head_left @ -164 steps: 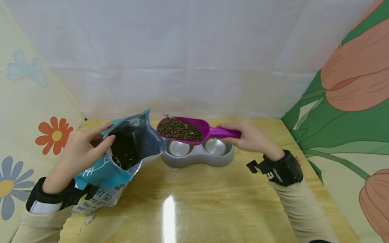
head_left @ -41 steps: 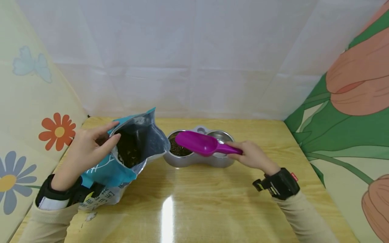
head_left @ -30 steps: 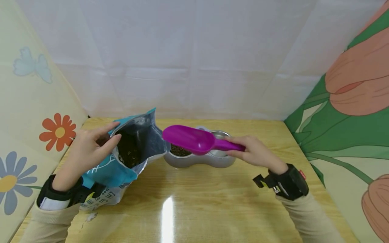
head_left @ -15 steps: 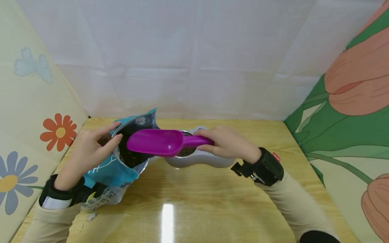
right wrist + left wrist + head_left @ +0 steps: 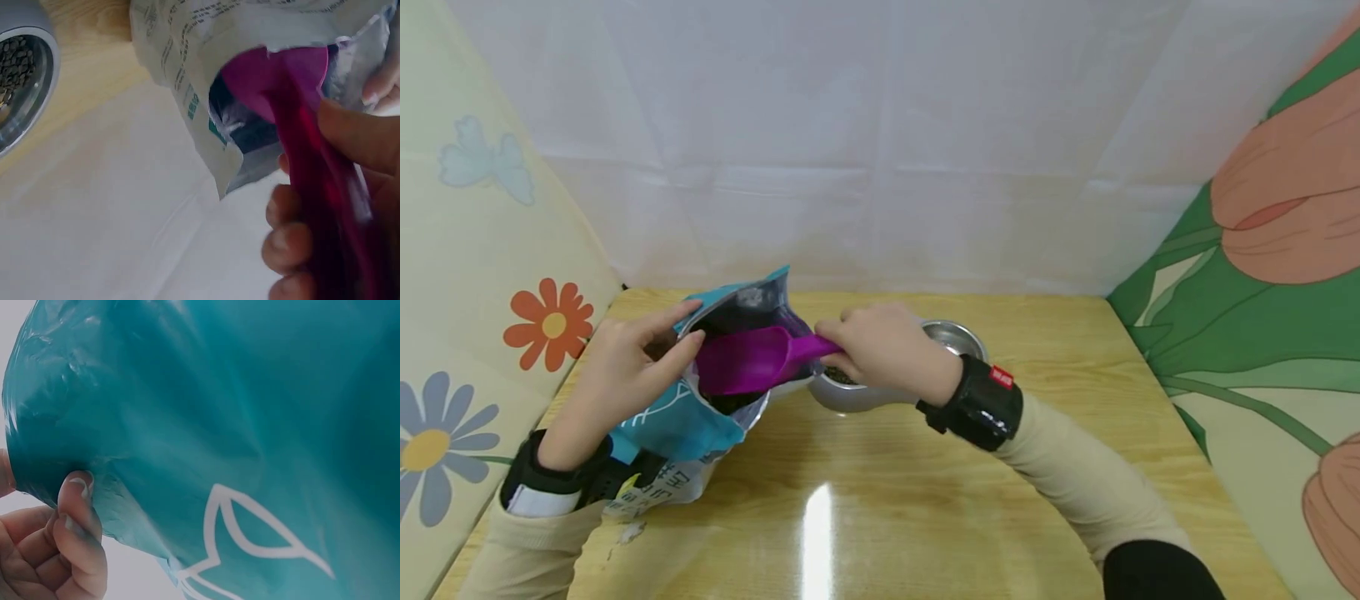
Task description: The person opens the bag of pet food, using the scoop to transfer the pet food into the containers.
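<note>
Plainly gripping the purple scoop [image 5: 748, 362] with the right hand [image 5: 887, 350] angled leftward over the table [image 5: 895, 492], scoop head inside the blue bag [image 5: 681, 425]; pinching the bag's rim with the left hand [image 5: 621, 362]. Can see dark pellets [image 5: 15, 65] in the double bowl [image 5: 850, 400], partly hidden behind the right hand. Cannot make out the scoop's tip.

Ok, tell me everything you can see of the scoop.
The scoop is smooth and purple, apparently plastic, with a broad blade narrowing to a slim handle. The right hand grips the handle. The blade points left in the head view and sits inside the open mouth of the bag; what its front edge touches is unclear.
</note>
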Action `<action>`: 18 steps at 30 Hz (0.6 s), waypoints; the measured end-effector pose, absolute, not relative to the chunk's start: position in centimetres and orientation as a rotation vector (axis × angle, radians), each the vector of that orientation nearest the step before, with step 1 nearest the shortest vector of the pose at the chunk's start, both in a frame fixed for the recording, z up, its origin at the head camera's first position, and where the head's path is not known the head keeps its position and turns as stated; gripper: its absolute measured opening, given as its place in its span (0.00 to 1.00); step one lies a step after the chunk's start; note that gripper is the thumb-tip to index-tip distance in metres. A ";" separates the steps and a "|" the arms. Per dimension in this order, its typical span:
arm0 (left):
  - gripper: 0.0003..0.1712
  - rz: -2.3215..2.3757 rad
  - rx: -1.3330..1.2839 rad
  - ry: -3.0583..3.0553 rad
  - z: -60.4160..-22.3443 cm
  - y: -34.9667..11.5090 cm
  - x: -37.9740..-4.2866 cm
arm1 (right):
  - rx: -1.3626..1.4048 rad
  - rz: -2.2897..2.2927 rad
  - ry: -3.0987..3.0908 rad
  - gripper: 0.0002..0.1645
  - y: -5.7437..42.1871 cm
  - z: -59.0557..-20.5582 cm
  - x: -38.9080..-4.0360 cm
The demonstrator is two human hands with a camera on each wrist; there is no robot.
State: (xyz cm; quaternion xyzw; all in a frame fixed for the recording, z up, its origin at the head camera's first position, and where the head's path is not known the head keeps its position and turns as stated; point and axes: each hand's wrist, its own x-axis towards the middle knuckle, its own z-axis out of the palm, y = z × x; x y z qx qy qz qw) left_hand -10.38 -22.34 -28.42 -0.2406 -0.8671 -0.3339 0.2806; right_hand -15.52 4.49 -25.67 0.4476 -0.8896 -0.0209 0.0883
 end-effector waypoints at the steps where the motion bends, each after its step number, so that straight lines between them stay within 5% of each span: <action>1: 0.20 -0.896 -0.646 -2.323 -28.4 -22.3 -10.4 | 1.321 -0.113 -2.659 0.14 4.0 -25.7 -15.5; 18: 0.21 -0.873 -0.671 -2.342 -28.3 -22.1 -10.5 | 1.355 -0.509 -2.694 0.08 -2.5 -26.4 -16.1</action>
